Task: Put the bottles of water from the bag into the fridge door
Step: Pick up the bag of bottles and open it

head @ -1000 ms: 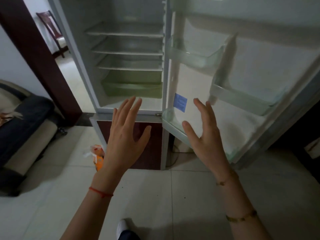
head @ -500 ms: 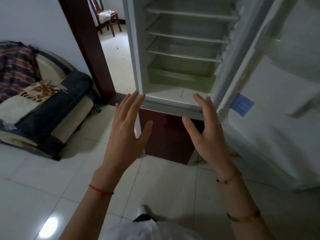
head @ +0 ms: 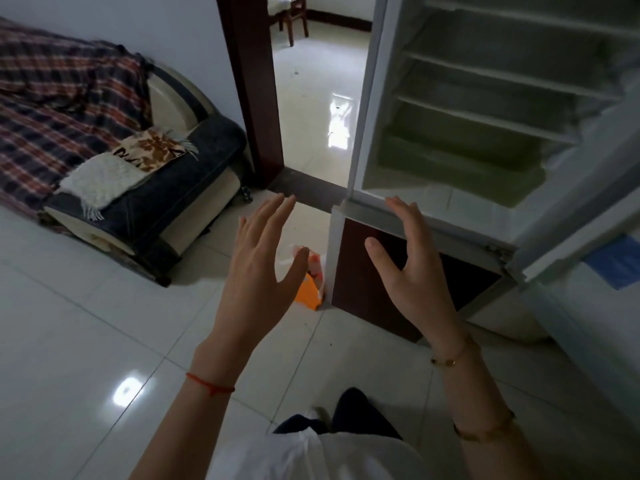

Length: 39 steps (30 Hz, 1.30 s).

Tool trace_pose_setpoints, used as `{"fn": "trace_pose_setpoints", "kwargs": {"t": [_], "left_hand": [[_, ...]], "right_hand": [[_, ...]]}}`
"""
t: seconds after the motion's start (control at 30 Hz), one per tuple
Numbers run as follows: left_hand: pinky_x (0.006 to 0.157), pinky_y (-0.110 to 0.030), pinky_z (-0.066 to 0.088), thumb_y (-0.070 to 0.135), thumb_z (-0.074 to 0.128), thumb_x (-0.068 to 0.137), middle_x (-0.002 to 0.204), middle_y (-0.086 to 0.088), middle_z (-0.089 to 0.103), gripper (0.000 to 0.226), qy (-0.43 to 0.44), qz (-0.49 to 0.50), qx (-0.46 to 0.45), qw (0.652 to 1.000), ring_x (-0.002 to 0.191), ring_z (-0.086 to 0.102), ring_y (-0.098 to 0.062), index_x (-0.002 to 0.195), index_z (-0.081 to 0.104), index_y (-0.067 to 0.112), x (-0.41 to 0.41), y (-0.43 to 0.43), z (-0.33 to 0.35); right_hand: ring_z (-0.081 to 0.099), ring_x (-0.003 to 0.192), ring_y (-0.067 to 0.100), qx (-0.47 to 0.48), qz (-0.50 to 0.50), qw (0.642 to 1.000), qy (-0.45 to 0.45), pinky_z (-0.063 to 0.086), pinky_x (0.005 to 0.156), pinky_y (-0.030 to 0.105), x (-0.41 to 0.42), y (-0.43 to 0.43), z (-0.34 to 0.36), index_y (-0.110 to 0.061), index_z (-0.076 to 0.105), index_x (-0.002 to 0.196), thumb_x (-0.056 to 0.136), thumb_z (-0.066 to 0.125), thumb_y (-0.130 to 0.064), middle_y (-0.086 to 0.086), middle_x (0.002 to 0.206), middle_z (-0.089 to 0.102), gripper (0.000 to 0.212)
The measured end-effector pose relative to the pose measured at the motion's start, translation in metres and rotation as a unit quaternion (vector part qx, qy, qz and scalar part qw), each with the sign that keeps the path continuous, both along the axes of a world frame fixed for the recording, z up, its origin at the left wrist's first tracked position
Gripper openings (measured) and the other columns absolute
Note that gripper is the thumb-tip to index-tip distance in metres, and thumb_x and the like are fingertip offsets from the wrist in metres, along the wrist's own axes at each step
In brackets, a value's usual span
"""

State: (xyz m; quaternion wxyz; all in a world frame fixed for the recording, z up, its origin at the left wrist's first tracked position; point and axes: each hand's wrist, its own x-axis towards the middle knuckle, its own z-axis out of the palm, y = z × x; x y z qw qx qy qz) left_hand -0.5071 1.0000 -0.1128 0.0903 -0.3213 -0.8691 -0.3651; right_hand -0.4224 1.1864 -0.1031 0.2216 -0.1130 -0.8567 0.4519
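An orange and white bag (head: pixel 308 289) lies on the floor against the fridge's lower left corner, partly hidden behind my left hand (head: pixel 263 268); its contents cannot be made out. Both hands are raised, fingers spread, holding nothing. My right hand (head: pixel 412 271) hovers in front of the fridge's dark red lower compartment (head: pixel 367 282). The fridge (head: pixel 485 109) stands open with bare shelves and a green drawer. The opened door (head: pixel 595 258) reaches off the right edge, with a blue sticker on its inner side.
A sofa (head: pixel 114 161) with a plaid blanket and cushions fills the left. A dark wooden doorframe (head: pixel 252 88) leads to another room with a chair (head: pixel 291 15). White glossy tiles (head: pixel 86 358) cover the floor.
The view has swung left and down, away from the fridge door shelves toward the sofa and the bag on the floor. Both hands stay raised and spread.
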Motion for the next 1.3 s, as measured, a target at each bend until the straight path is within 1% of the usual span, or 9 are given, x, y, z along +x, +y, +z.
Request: {"fn": "trace_pose_setpoints", "kwargs": {"t": [0.17,0.27,0.33,0.5,0.73,0.9,1.03,1.17,1.3], "left_hand": [[0.121,-0.050,0.019,0.031,0.055,0.094,0.155,-0.006,0.037,0.063,-0.020,0.033,-0.010,0.999,0.145,0.032,-0.021,0.150,0.033,0.015,-0.033,-0.002,-0.009],[0.117,-0.055,0.025,0.030,0.056,0.093,0.155,-0.007,0.037,0.063,-0.032,0.054,-0.018,0.998,0.144,0.033,-0.023,0.150,0.033,0.017,-0.061,0.000,-0.017],[0.114,-0.055,0.032,0.028,0.058,0.094,0.153,-0.007,0.038,0.063,-0.030,0.065,-0.016,0.997,0.142,0.035,-0.023,0.150,0.033,0.017,-0.085,0.002,-0.024],[0.112,-0.053,0.035,0.028,0.057,0.094,0.153,-0.002,0.036,0.063,-0.043,0.094,-0.020,0.994,0.142,0.035,-0.020,0.151,0.031,0.021,-0.147,0.015,-0.036],[0.111,-0.050,0.038,0.028,0.056,0.095,0.153,-0.001,0.037,0.062,-0.073,0.135,-0.031,0.988,0.141,0.036,-0.019,0.151,0.031,0.022,-0.223,0.037,-0.059],[0.112,-0.045,0.038,0.027,0.055,0.095,0.152,-0.002,0.039,0.060,-0.118,0.152,-0.040,0.980,0.140,0.037,-0.018,0.150,0.033,0.021,-0.265,0.047,-0.084],[0.112,-0.035,0.037,0.026,0.055,0.096,0.148,-0.003,0.044,0.057,-0.180,0.155,-0.044,0.970,0.135,0.042,-0.018,0.149,0.036,0.020,-0.301,0.052,-0.107],[0.111,-0.030,0.030,0.025,0.053,0.097,0.150,-0.003,0.044,0.054,-0.263,0.150,-0.054,0.951,0.138,0.040,-0.018,0.148,0.037,0.019,-0.345,0.051,-0.130],[0.111,-0.033,0.032,0.023,0.053,0.097,0.150,-0.004,0.044,0.053,-0.312,0.100,-0.101,0.939,0.136,0.042,-0.020,0.147,0.038,0.017,-0.397,0.049,-0.153]], "right_hand": [[0.025,0.123,-0.027,-0.012,0.033,0.999,-0.029,0.026,0.095,-0.006,-0.049,0.004,-0.017,-0.021,0.034,0.144,0.093,0.057,-0.027,-0.016,0.143,0.033,0.057],[0.030,0.138,-0.001,-0.018,0.049,0.997,-0.054,0.032,0.112,0.020,-0.085,0.010,-0.027,-0.023,0.033,0.144,0.093,0.057,-0.031,-0.009,0.150,0.034,0.057],[0.031,0.140,0.006,-0.026,0.061,0.996,-0.067,0.034,0.113,0.028,-0.111,0.015,-0.031,-0.023,0.032,0.145,0.093,0.056,-0.032,-0.006,0.151,0.035,0.057],[0.030,0.133,-0.003,-0.018,0.088,0.992,-0.088,0.030,0.106,0.016,-0.185,0.030,-0.042,-0.024,0.034,0.143,0.094,0.055,-0.033,-0.009,0.150,0.037,0.054],[0.037,0.135,0.010,-0.024,0.141,0.980,-0.136,0.039,0.109,0.031,-0.281,0.050,-0.065,-0.023,0.035,0.143,0.096,0.051,-0.032,-0.004,0.149,0.039,0.050],[0.041,0.133,0.009,-0.035,0.167,0.966,-0.197,0.035,0.099,0.019,-0.331,0.062,-0.095,-0.021,0.039,0.141,0.098,0.046,-0.031,-0.005,0.147,0.042,0.044],[0.042,0.132,0.012,-0.063,0.150,0.951,-0.264,0.037,0.099,0.022,-0.361,0.070,-0.127,-0.021,0.040,0.140,0.100,0.041,-0.029,-0.005,0.146,0.043,0.040],[0.044,0.132,0.019,-0.080,0.105,0.933,-0.335,0.042,0.101,0.032,-0.387,0.076,-0.159,-0.021,0.041,0.139,0.099,0.041,-0.032,-0.001,0.145,0.044,0.041],[0.049,0.125,0.020,-0.106,0.050,0.912,-0.392,0.042,0.092,0.027,-0.407,0.079,-0.190,-0.018,0.044,0.135,0.098,0.043,-0.039,0.004,0.138,0.050,0.043]]}}
